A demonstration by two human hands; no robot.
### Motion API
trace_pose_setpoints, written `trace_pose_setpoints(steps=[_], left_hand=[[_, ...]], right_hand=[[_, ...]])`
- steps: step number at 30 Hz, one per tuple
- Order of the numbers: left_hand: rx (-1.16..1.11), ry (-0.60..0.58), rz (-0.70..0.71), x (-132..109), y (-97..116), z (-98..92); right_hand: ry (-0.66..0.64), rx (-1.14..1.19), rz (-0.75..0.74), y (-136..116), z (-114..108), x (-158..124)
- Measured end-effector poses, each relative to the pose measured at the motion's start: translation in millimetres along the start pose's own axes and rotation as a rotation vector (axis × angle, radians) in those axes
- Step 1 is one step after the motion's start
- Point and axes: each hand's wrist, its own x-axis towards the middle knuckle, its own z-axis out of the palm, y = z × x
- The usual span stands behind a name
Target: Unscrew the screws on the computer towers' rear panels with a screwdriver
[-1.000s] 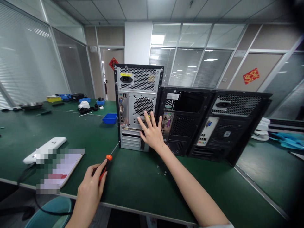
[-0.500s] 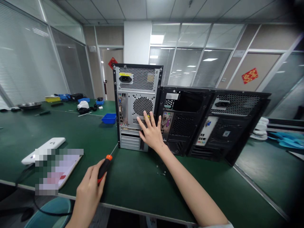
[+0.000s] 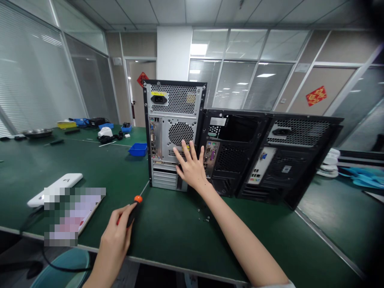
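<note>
My left hand (image 3: 115, 236) is wrapped round the black and orange handle of a screwdriver (image 3: 134, 209). The screwdriver's thin shaft slants up to the lower left corner of a silver-backed computer case (image 3: 172, 140), where its tip meets or nearly meets a corner screw. Fingers spread, my right hand (image 3: 192, 166) lies flat against the lower right of that case's rear panel, below the round fan grille. The case stands upright with its back towards me. Several small loose screws (image 3: 207, 219) lie on the green table below my right forearm.
To the right stand two black computer cases, one with an open bay (image 3: 234, 152) and one with a power socket (image 3: 288, 160). A blue tray (image 3: 138, 149) sits left of the silver case. A white power bank (image 3: 55, 190) and a partly blurred phone (image 3: 90, 204) lie near the left front edge.
My left hand has turned and shifted its grip round the screwdriver handle, while the shaft stays at the case's lower left corner. My right hand and the cases have not moved.
</note>
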Motion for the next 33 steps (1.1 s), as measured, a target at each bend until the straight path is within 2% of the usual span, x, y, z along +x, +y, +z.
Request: trace_pose_setpoints(steps=[7, 13, 16, 21, 28, 33], left_hand=[[0.001, -0.066, 0.05, -5.7, -13.9, 4.4], [-0.009, 0.044, 0.088, 0.2, -11.2, 5.8], [-0.012, 0.078, 0.055, 4.5, -3.5, 2.5], [-0.002, 0.06, -0.041, 5.5, 3.3, -0.5], [0.092, 0.077, -0.116, -1.2, -4.9, 8.2], [0.196, 0.009, -0.194, -5.6, -10.2, 8.4]], right_hand=[[0.004, -0.016, -0.004, -0.3, 0.1, 0.7], [0.003, -0.026, -0.01, -0.1, 0.3, 0.1], [0.004, -0.026, -0.008, -0.4, 0.6, -0.1], [0.006, -0.024, -0.002, -1.9, 1.5, 0.4], [0.008, -0.032, -0.007, -3.3, 2.3, 0.9], [0.008, -0.034, -0.005, -2.6, 1.7, 0.7]])
